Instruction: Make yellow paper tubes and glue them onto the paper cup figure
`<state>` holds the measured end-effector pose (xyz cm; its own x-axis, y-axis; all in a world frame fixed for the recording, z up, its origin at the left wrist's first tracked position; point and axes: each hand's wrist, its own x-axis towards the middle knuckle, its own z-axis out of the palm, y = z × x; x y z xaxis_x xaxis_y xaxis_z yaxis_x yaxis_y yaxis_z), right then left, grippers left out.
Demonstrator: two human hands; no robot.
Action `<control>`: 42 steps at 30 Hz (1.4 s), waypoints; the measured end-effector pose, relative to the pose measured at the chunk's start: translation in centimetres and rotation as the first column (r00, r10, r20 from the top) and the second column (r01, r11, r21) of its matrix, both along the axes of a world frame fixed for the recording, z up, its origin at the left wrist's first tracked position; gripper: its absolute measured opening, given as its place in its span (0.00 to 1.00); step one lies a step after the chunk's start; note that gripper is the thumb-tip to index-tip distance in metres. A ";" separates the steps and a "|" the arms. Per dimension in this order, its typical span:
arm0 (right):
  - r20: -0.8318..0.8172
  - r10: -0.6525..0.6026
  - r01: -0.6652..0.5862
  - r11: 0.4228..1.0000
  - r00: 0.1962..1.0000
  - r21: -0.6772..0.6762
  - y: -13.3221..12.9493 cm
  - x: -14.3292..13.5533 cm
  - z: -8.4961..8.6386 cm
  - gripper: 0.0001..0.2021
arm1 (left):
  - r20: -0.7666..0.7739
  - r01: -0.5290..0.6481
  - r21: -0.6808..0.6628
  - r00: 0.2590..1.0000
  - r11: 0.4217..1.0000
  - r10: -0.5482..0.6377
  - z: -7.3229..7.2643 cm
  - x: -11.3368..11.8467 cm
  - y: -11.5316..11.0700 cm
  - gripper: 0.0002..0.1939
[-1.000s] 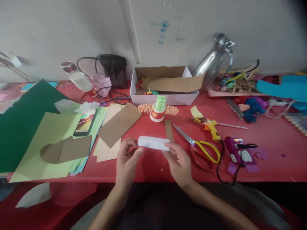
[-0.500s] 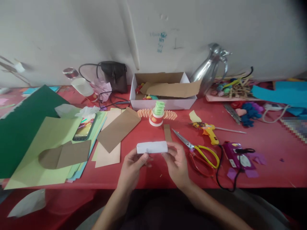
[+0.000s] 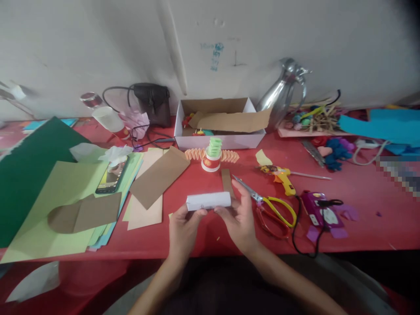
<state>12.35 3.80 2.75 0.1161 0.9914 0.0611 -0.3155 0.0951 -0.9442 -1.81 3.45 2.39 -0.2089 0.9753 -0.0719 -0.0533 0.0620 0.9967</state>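
Observation:
Between both hands, above the front of the table, is a folded white paper piece [image 3: 209, 200], long and box-like, with a small mark near its lower edge. My left hand [image 3: 184, 227] grips its left end, thumb along the bottom edge. At the right end, my right hand [image 3: 241, 223] holds it with the thumb below, while the index finger is lifted off. Beyond it stands a red and white paper cup [image 3: 211, 163] with a folded green paper strip [image 3: 215, 147] on top and pleated orange paper strips [image 3: 230, 156] at its sides. A brown card strip [image 3: 226, 180] lies behind the right hand.
Scissors [image 3: 275, 212] and a yellow glue gun [image 3: 285, 178] with its black cord lie to the right, near a purple box-like device [image 3: 320, 210]. Coloured sheets [image 3: 62, 192], brown card [image 3: 160, 175] and a phone [image 3: 112, 176] are at left. A white box [image 3: 219, 141] and metal jug [image 3: 278, 94] stand behind.
The white paper piece has tilted slightly, its right end higher. My right index finger has lifted away from it, and my left fingers have tucked in beneath. The view has shifted a little right.

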 end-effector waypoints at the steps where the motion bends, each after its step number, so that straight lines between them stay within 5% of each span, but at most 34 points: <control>1: -0.007 -0.009 0.009 1.000 1.000 0.001 0.0 0.0 0.1 0.33 | -0.019 -0.001 0.002 1.000 1.000 0.001 0.0 0.0 0.0 0.10; 9: -0.026 -0.098 0.098 0.995 0.995 0.018 -0.4 -0.8 0.6 0.23 | 0.072 -0.006 0.116 0.997 0.993 -0.003 -0.4 0.2 -0.5 0.08; 18: -0.006 -0.100 0.100 0.993 0.995 0.061 -0.8 -1.1 1.0 0.18 | 0.344 -0.046 0.017 0.938 0.999 0.038 1.2 1.4 -0.7 0.10; 25: -0.030 -0.067 0.067 0.998 0.997 0.015 -0.4 -1.0 1.1 0.27 | 0.168 0.044 0.031 0.985 0.999 -0.048 1.9 0.4 -0.1 0.10; 32: 0.027 -0.059 0.058 0.997 0.998 0.053 -0.5 -0.9 0.6 0.23 | -0.049 -0.017 0.118 0.999 0.993 0.023 0.3 -0.2 -0.6 0.09; 37: 0.075 -0.093 0.088 0.993 0.993 0.075 -0.3 -1.1 0.3 0.19 | 0.049 -0.091 0.079 0.995 0.993 0.087 -0.1 0.5 -0.8 0.09; 42: 0.011 -0.051 0.051 0.999 0.999 0.018 -0.4 -1.0 0.7 0.30 | 0.088 -0.029 0.107 0.996 0.994 0.019 0.5 0.3 -0.7 0.12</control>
